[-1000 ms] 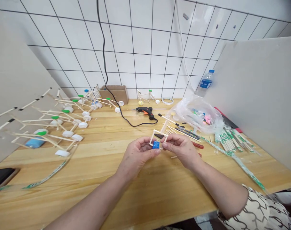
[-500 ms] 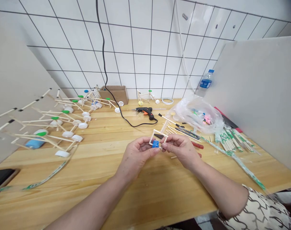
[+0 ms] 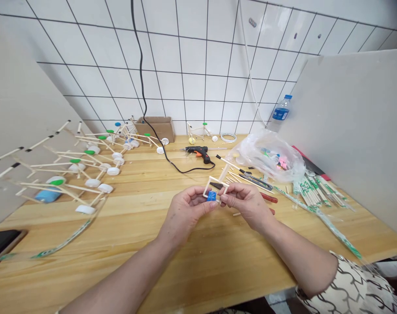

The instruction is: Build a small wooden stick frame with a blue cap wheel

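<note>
A small frame of pale wooden sticks (image 3: pixel 217 179) is held between my two hands above the table. At its lower side sits a blue bottle cap (image 3: pixel 211 196), pinched by the fingers and thumb of my left hand (image 3: pixel 188 209). My right hand (image 3: pixel 242 203) grips the frame's right side between thumb and fingertips, which partly hide the lower right corner. Behind my right hand lie pliers with red handles (image 3: pixel 269 197), their dark jaws showing through the frame. Just beyond are scissors or snips with grey handles (image 3: pixel 257 182) and several loose sticks.
A black glue gun (image 3: pixel 198 152) with its cord lies behind my hands. On the left stand several stick cars with white wheels (image 3: pixel 93 183). To the right are a clear plastic bag of caps (image 3: pixel 267 157), wrapped chopsticks (image 3: pixel 311 192) and a water bottle (image 3: pixel 282 111). A phone (image 3: pixel 4 244) lies far left.
The blue bottle cap has shifted or turned very slightly in my left fingers. Both hands otherwise keep their places and their hold.
</note>
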Available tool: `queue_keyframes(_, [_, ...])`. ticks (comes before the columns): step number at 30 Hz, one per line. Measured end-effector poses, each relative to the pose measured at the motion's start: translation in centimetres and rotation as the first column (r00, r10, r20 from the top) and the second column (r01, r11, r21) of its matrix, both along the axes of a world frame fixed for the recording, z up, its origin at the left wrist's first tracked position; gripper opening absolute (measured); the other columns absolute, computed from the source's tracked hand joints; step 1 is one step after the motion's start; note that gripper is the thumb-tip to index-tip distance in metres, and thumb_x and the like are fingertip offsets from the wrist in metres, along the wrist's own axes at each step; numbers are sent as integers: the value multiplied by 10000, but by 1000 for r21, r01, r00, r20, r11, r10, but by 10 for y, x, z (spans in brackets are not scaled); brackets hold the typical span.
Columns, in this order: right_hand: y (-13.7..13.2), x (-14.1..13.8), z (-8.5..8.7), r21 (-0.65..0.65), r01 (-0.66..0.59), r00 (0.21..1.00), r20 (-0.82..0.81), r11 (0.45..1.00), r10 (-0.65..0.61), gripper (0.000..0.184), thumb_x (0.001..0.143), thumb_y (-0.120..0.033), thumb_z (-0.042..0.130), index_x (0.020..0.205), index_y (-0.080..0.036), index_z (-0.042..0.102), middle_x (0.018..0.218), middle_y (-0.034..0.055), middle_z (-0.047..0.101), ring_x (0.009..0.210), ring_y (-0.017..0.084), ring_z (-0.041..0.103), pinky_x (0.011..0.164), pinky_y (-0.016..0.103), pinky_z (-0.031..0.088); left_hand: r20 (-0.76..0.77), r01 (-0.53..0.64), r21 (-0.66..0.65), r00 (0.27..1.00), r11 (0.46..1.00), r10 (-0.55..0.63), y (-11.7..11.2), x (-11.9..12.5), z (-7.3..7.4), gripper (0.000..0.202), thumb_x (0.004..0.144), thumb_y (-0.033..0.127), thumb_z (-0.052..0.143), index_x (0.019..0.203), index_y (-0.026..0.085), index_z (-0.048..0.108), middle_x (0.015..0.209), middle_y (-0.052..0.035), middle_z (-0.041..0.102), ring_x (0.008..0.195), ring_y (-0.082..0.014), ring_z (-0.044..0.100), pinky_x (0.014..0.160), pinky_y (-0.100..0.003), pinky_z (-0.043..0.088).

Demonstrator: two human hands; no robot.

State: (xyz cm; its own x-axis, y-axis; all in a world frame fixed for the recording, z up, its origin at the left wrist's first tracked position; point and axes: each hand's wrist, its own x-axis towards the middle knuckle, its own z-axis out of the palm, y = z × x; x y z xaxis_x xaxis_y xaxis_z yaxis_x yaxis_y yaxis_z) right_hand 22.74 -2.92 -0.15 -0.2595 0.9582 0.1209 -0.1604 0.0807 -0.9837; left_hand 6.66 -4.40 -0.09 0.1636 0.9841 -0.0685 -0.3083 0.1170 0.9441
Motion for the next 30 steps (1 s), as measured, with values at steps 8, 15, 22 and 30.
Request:
queue_keyframes(8, [0, -1, -1, -27, -5, 1000, -18, 1000, 5, 119, 660, -234, 718, 648, -168, 620, 678, -14, 599, 589, 90, 542, 599, 236, 442, -6, -25, 0, 1000, 1000, 25, 1, 1, -1, 277, 569, 158, 778, 822, 163, 666, 739, 5, 724, 704, -110, 650, 696, -198, 496])
queue_keyframes(15, [0, 0, -2, -10, -10, 1000, -4, 1000, 10, 103, 673, -240, 713, 670, -174, 634, 668, -14, 596, 600, 92, 543, 603, 232, 441, -22, -41, -20, 999, 999, 40, 0, 0, 0, 300, 550, 167, 790, 824, 155, 671, 745, 0, 720, 699, -101, 640, 698, -191, 492])
queue_keyframes(22, [2, -1, -3, -18, 10, 1000, 28, 1000, -9, 125, 668, -264, 717, 687, -172, 635, 672, -10, 598, 603, 97, 540, 612, 242, 450, -21, -52, -24, 998, 998, 52, 1, 1, -2, 310, 535, 172, 797, 814, 153, 665, 721, 4, 716, 678, -99, 637, 683, -190, 489])
queue_keyframes(30, [1, -4, -2, -34, 47, 998, 41, 998, -46, 173, 650, -288, 730, 730, -163, 641, 676, -11, 601, 588, 90, 532, 601, 239, 441, -8, -78, -34, 997, 996, 77, 2, 2, 1, 301, 529, 186, 794, 798, 147, 663, 735, -10, 716, 690, -117, 638, 715, -226, 490])
